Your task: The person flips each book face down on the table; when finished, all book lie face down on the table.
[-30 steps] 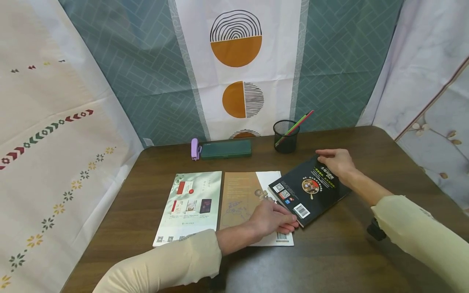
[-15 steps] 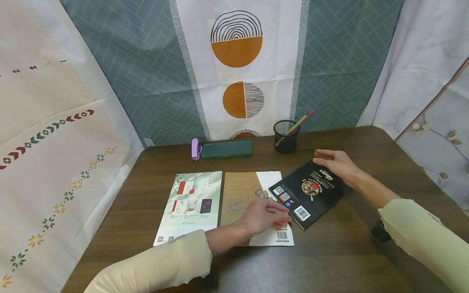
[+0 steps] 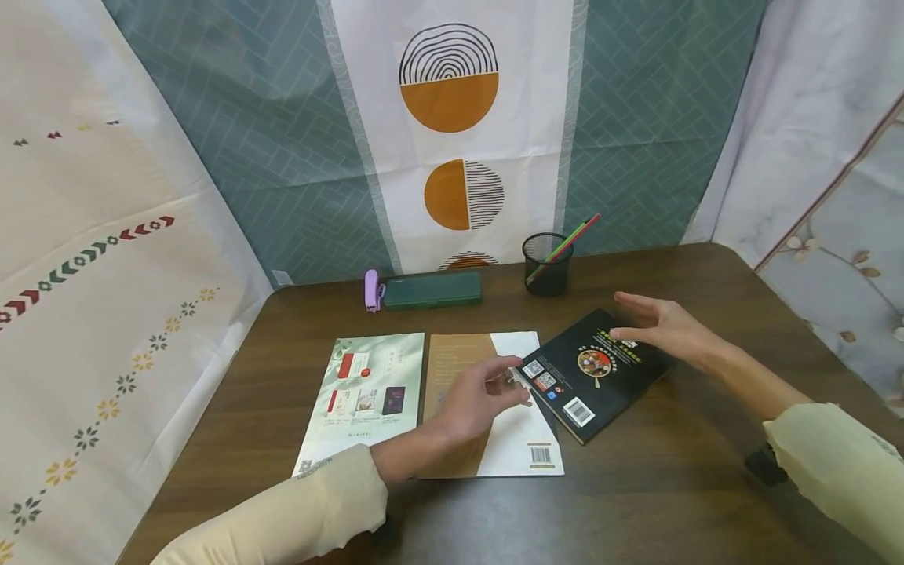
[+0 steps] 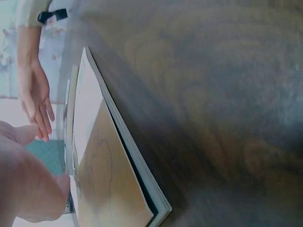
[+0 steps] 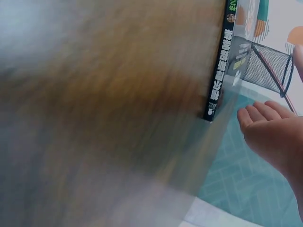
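A black book [image 3: 614,384] lies slanted on the table, a round food picture and a barcode on its cover. My right hand [image 3: 674,333] is over its upper right part, fingers extended, holding nothing; in the right wrist view the hand [image 5: 272,135] appears apart from the book's spine [image 5: 220,71]. My left hand [image 3: 473,400] hovers over the brown and white book [image 3: 519,439], fingers loosely bent and nothing in them. In the left wrist view that hand [image 4: 28,175] is beside the brown cover [image 4: 111,175]. A pale green book [image 3: 381,365] lies to its left.
Along the back of the wooden table [image 3: 636,502] stand a purple stapler [image 3: 372,290], a dark green case [image 3: 432,289] and a black mesh pen cup [image 3: 547,271] with pencils. Patterned cloths [image 3: 282,118] hang behind and at both sides.
My left hand has come off the black book's lower corner and moved left and up. The right hand has let go of its upper edge and drawn right. The book has barely shifted.
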`<action>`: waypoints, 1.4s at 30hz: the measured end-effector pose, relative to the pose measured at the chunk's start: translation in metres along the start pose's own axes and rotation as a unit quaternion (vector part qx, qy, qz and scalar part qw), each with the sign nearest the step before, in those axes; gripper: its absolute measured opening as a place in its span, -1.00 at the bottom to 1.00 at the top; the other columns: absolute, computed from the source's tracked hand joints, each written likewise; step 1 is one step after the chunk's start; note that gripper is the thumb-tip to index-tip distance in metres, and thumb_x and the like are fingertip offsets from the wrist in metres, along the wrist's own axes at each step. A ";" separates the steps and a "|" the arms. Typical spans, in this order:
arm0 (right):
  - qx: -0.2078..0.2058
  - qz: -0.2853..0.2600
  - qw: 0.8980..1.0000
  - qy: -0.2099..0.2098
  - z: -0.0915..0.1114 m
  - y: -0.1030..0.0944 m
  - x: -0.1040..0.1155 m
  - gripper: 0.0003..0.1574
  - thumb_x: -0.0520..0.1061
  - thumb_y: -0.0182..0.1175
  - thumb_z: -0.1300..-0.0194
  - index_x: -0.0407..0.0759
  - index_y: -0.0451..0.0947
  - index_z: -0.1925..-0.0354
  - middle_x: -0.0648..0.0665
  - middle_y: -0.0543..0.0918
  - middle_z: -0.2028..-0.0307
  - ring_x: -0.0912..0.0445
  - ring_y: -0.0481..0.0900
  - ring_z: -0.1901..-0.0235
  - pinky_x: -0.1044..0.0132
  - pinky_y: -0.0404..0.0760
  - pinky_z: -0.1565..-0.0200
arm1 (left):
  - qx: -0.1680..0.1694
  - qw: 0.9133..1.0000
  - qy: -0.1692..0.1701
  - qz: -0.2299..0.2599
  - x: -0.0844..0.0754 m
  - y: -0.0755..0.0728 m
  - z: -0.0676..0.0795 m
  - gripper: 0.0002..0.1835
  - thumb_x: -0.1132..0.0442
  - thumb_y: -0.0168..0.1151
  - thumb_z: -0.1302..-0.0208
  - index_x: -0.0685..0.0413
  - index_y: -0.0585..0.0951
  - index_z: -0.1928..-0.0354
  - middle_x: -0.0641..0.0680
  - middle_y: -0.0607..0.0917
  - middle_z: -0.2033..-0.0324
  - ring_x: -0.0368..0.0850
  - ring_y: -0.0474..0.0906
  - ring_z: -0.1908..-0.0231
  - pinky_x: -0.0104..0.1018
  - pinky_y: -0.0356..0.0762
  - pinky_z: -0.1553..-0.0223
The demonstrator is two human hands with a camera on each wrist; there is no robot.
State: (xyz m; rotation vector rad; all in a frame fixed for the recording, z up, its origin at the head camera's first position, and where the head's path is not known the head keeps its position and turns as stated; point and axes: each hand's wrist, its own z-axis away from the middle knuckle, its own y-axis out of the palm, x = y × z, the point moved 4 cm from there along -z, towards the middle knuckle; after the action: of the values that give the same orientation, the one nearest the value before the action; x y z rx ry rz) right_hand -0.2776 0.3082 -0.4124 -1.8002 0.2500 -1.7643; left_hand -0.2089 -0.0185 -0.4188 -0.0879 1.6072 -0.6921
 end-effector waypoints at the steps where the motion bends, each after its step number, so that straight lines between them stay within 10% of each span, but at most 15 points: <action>1: 0.001 0.007 1.000 -0.002 0.002 0.000 -0.001 0.12 -0.04 0.42 -0.43 -0.35 0.03 -0.66 -0.43 0.17 -0.59 -0.43 0.10 -0.56 -0.40 0.22 -0.43 | -0.002 1.000 0.002 -0.009 0.001 -0.001 -0.001 -0.38 0.17 0.51 -0.38 0.04 0.57 -0.44 0.18 0.68 -0.26 0.10 0.67 -0.17 0.01 0.64 -0.19; 15: 0.034 0.076 0.996 -0.030 0.041 -0.011 -0.018 0.28 -0.08 0.57 -0.26 -0.44 0.02 -0.63 -0.54 0.14 -0.57 -0.56 0.10 -0.51 -0.51 0.25 -0.33 | 0.038 0.994 -0.010 -0.106 0.003 0.005 -0.020 0.11 -0.03 0.59 -0.26 0.06 0.14 -0.69 0.18 0.37 -0.56 0.08 0.37 -0.49 0.03 0.40 -0.44; 24: 0.036 0.123 0.991 -0.038 0.052 -0.008 -0.027 0.24 -0.08 0.59 -0.23 -0.55 0.11 -0.56 -0.61 0.23 -0.50 -0.60 0.24 -0.42 -0.32 0.40 -0.34 | 0.083 0.986 0.023 -0.145 0.000 0.017 -0.032 0.16 0.07 0.63 -0.24 0.09 0.08 -0.70 0.18 0.58 -0.35 -0.11 0.54 0.07 -0.33 0.49 0.07; 33: -0.020 0.166 0.984 -0.056 0.054 -0.004 -0.027 -0.01 -0.15 0.59 -0.21 -0.49 0.39 -0.45 -0.56 0.46 -0.38 -0.56 0.47 -0.29 -0.37 0.47 -0.24 | 0.090 0.973 0.051 -0.204 0.002 0.023 -0.037 -0.01 0.14 0.55 -0.34 0.09 0.19 -0.67 0.20 0.36 -0.56 -0.01 0.43 -0.43 -0.15 0.36 -0.45; 42: -0.049 0.194 0.978 -0.063 0.054 -0.003 -0.023 -0.12 -0.24 0.59 -0.18 -0.47 0.49 -0.38 -0.57 0.56 -0.27 -0.48 0.63 -0.15 -0.30 0.60 -0.13 | 0.078 0.957 0.100 -0.260 0.000 0.025 -0.038 -0.20 0.17 0.52 -0.36 0.15 0.40 -0.56 0.15 0.56 -0.43 0.01 0.50 -0.40 -0.14 0.21 -0.54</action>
State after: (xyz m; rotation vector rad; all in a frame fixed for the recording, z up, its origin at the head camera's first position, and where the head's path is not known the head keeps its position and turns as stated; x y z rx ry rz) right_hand -0.2287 0.3384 -0.4269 -1.7792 0.6016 -1.3798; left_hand -0.2355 0.0161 -0.4305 -0.3418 1.7301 -1.2658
